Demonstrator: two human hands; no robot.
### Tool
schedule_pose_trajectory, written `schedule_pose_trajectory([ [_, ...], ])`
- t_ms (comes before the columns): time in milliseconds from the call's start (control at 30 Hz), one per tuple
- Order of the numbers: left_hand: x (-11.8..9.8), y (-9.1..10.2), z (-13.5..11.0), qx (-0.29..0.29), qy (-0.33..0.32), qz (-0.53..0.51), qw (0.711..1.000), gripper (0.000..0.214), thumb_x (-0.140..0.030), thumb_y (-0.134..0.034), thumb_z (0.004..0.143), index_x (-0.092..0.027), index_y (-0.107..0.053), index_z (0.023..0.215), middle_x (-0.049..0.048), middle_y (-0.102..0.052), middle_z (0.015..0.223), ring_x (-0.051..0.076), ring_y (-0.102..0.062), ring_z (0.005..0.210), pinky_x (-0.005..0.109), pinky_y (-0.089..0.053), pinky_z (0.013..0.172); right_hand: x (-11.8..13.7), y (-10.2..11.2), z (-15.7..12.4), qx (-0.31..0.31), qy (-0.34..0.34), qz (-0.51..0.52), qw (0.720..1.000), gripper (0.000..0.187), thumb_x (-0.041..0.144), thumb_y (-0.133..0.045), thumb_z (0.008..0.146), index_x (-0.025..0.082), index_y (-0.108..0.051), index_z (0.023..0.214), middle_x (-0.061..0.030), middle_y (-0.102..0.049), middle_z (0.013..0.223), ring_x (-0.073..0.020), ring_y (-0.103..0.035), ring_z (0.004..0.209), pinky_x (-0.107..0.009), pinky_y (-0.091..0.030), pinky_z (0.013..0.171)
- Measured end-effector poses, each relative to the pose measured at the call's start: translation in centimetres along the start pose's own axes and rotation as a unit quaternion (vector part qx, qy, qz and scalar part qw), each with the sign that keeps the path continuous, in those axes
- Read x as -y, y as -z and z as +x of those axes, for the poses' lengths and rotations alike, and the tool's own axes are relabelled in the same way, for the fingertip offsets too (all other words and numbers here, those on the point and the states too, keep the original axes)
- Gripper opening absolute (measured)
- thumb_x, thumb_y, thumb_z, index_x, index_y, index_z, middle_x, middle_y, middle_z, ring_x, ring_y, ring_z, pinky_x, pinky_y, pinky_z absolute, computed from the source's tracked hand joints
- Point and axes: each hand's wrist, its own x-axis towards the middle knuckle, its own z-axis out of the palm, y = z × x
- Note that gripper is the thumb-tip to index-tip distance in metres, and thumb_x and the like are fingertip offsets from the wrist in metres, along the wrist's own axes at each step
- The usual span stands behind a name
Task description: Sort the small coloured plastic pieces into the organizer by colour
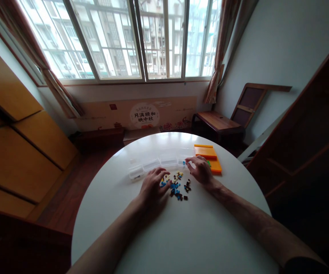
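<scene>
Across a round white tabletop, from left: a row of low, clear plastic boxes, long axis running left to right in a gentle curve, thin-walled and probably light, stiff and apt to slide; best held by opposite side walls. In front of the row, a bare left hand, palm down at the left edge of the pile, fingers loosely bent and thumb apart, with nothing visibly gripped.

Next, mid-table, a loose heap of tiny blue, brown and yellow hard-plastic pieces, lying at all angles with no shared direction; too small for individual long axes to be told. Likely near weightless, rigid, slick and hard to break; best pinched across two opposite sides with thumb and forefinger tips.

Farther right, a bare right hand, reaching to the rightmost box, thumb and forefinger slightly parted beside a small blue piece; impossible to tell anything held. Beyond, partly behind the knuckles, a flat, bright orange plastic tray, slanting slightly toward lower right.
</scene>
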Motion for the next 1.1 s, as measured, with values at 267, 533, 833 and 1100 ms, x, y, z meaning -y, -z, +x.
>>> schedule_pose_trajectory([
  [267,-0.1,-0.1,0.4,0.018,-0.008,-0.003,1.000,0.014,-0.026,-0.070,0.097,-0.025,-0.074,0.111,0.0064,-0.074,0.114,0.027,-0.069,0.107,0.045,-0.055,0.098,1.4,1.2,-0.4,0.102,0.094,0.103,0.985,0.012,0.017,-0.071,0.100,0.027,-0.077,0.103,-0.0038,-0.081,0.105,-0.0255,-0.071,0.100,-0.042,-0.054,0.099],
  [533,-0.3,-0.3,0.4,0.037,-0.048,-0.008,0.998,0.008,-0.023,-0.071,0.097,-0.025,-0.075,0.104,0.0050,-0.075,0.107,0.024,-0.069,0.099,0.040,-0.056,0.092,3.1,2.5,-0.7,0.203,0.144,0.155,0.956,0.012,0.023,-0.084,0.091,0.028,-0.077,0.100,-0.0025,-0.079,0.106,-0.0243,-0.069,0.102,-0.043,-0.053,0.103],
  [833,0.2,-0.6,0.0,0.040,-0.051,-0.016,0.998,0.007,-0.027,-0.072,0.098,-0.026,-0.075,0.104,0.0048,-0.075,0.109,0.023,-0.069,0.097,0.039,-0.056,0.088,3.9,2.3,-0.9,0.209,0.102,0.183,0.955,0.014,0.016,-0.081,0.096,0.028,-0.076,0.091,0.0015,-0.079,0.103,-0.0206,-0.070,0.101,-0.041,-0.048,0.110],
  [1100,0.2,-0.5,0.0,0.041,-0.043,-0.015,0.998,0.008,-0.024,-0.072,0.098,-0.026,-0.074,0.106,0.0045,-0.075,0.110,0.024,-0.070,0.099,0.040,-0.057,0.090,1.6,0.9,-0.2,0.079,0.054,0.136,0.986,0.011,0.022,-0.066,0.106,0.025,-0.072,0.097,-0.0042,-0.075,0.092,-0.0235,-0.068,0.089,-0.038,-0.054,0.088],
])
